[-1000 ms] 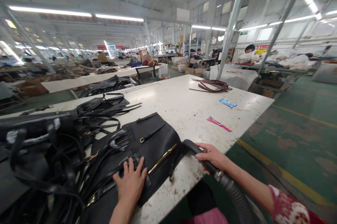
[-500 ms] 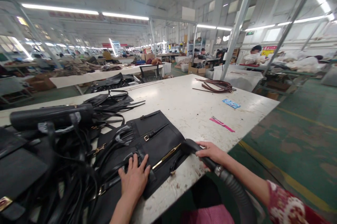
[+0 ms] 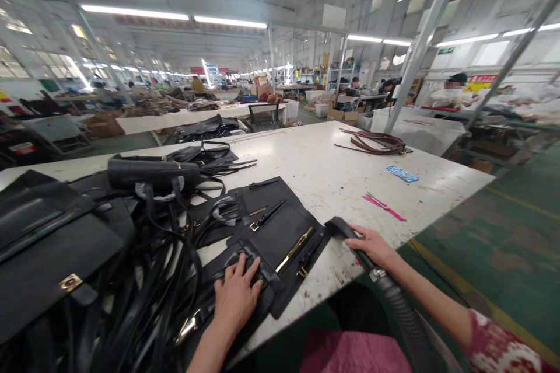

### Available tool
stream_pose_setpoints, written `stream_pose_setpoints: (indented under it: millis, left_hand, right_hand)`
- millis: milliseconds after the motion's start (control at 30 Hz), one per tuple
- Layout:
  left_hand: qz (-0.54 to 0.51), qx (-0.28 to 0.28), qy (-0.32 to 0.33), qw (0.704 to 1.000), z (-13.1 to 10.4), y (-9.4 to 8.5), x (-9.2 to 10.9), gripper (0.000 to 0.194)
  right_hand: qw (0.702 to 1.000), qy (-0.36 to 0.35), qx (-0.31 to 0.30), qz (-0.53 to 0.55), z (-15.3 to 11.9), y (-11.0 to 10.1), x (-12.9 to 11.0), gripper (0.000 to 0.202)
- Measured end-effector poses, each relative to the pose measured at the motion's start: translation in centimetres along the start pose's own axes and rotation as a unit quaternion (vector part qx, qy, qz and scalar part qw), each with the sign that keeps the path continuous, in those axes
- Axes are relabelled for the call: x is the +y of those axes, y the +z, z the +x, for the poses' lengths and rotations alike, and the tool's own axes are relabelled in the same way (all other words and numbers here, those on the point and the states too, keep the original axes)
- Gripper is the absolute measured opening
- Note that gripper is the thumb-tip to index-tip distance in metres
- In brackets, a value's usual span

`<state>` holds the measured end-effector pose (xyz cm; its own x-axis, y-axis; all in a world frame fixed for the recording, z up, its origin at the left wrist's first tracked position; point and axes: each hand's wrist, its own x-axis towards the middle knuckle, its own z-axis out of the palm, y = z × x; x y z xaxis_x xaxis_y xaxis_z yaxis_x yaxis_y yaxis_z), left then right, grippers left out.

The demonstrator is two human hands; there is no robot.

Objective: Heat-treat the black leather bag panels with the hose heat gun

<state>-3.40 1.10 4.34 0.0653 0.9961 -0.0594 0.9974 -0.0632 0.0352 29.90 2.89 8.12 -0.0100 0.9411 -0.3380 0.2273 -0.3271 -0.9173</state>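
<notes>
A flat black leather piece [image 3: 280, 227] with buckled straps and a gold zipper [image 3: 294, 249] lies near the table's front edge. My left hand [image 3: 238, 294] rests on its left part, fingers spread over a black handle. Wrapped round a black vacuum hose nozzle [image 3: 350, 239], my right hand [image 3: 371, 247] is at the piece's right side. The nozzle's tip is by the right edge of the leather; whether they touch is hard to tell. The ribbed hose [image 3: 405, 309] runs down past the table edge.
Black bags and straps [image 3: 65, 244] are piled on the left. Farther back on the white table [image 3: 306, 157] lie brown straps [image 3: 376, 142], a blue patterned item [image 3: 401, 174] and a pink strip with small snips [image 3: 384, 207]. A person [image 3: 455, 90] is at the back right.
The view has turned left, so the scene appears farther right. My left hand stays on the leather and my right hand still holds the nozzle at its right edge.
</notes>
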Motion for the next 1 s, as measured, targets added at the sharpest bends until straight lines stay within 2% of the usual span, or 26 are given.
stream_pose_setpoints:
  millis: [67, 133, 233, 300, 333, 400, 533, 633, 767, 900, 1000]
  left_hand:
    - [-0.007, -0.006, 0.004, 1.0, -0.8, 0.0, -0.2, 0.047]
    - [-0.006, -0.001, 0.001, 1.0, -1.3, 0.0, -0.2, 0.047]
    - [-0.002, 0.011, -0.007, 1.0, -1.6, 0.2, 0.0, 0.046]
    - [0.0, 0.019, -0.005, 1.0, -1.6, 0.3, 0.2, 0.045]
    - [0.001, 0.022, -0.002, 1.0, -1.7, 0.3, 0.2, 0.045]
    - [0.002, 0.021, -0.003, 1.0, -1.7, 0.3, 0.2, 0.046]
    - [0.001, 0.006, -0.008, 1.0, -1.9, 0.1, 0.1, 0.047]
    - [-0.006, 0.005, -0.006, 1.0, -1.9, -0.2, 0.1, 0.047]
    - [-0.013, -0.004, -0.004, 1.0, -2.7, -0.7, 0.1, 0.049]
    - [-0.028, -0.035, 0.013, 0.999, -4.4, -0.7, 0.1, 0.053]
    - [-0.037, -0.056, 0.009, 0.998, -5.3, -0.6, 0.1, 0.054]
  right_hand:
    - [0.999, -0.021, 0.025, -0.007, -0.1, 0.3, -0.3, 0.075]
    - [0.999, -0.032, 0.0, -0.011, -1.6, 0.8, -0.6, 0.075]
    - [0.995, -0.025, -0.1, -0.01, -5.6, 2.4, -1.2, 0.068]
    - [0.98, -0.024, -0.197, 0.003, -8.1, 4.2, -1.7, 0.06]
    - [0.97, -0.018, -0.243, 0.004, -9.0, 5.1, -1.9, 0.057]
    - [0.956, -0.011, -0.293, -0.011, -10.0, 7.2, -2.3, 0.051]
    - [0.948, -0.019, -0.314, -0.047, -10.1, 10.4, -2.9, 0.04]
    - [0.944, -0.034, -0.324, -0.041, -10.0, 11.5, -2.9, 0.037]
    - [0.953, -0.029, -0.301, -0.013, -10.0, 10.2, -2.3, 0.043]
    - [0.978, -0.036, -0.199, 0.045, -8.7, 6.4, -1.9, 0.067]
    - [0.992, -0.028, -0.125, 0.023, -6.3, 3.8, -2.4, 0.074]
